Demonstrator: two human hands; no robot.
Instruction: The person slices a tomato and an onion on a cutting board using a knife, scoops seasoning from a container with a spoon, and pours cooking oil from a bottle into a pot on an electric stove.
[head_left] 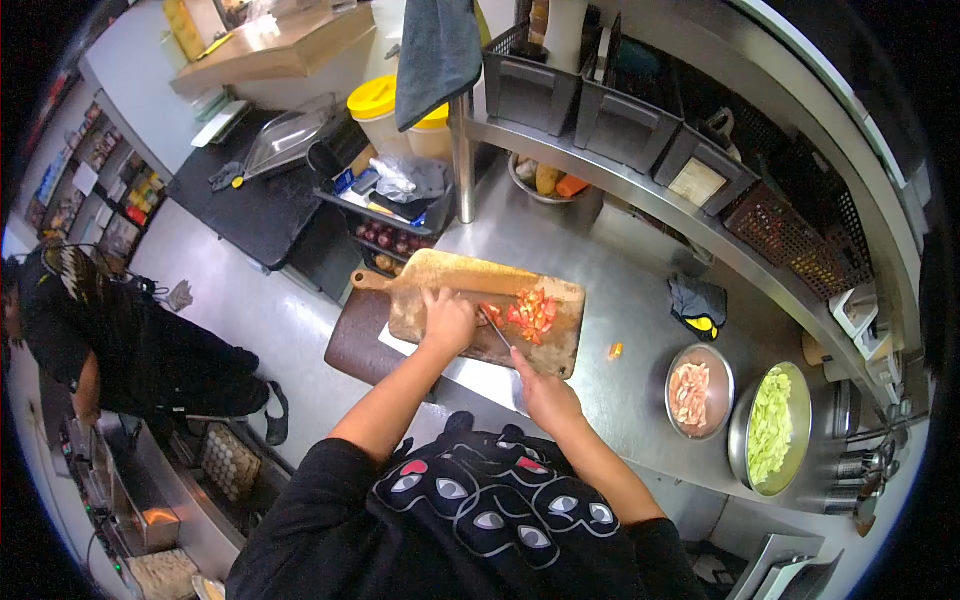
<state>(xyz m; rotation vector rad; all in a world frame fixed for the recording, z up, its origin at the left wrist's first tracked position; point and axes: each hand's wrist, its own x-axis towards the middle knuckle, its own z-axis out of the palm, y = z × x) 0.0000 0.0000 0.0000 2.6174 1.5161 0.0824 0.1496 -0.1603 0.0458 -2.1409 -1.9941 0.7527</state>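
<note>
Slicing seems in hand: the right hand (551,402) wraps round a slim steel-bladed knife (498,332); the left hand (450,322), half-curled, its hold unclear, rests on a brown wooden paddle-shaped board (440,268) near moist red chopped pieces (534,315). Another cut would need fingertips clear.

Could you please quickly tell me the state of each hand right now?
Left hand: over the cutting board, beside the chopped red pieces; whether it grips anything cannot be told.
Right hand: closed, holding a knife.

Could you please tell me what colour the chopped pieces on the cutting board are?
The chopped pieces are orange-red, seen best in the head view.
</note>
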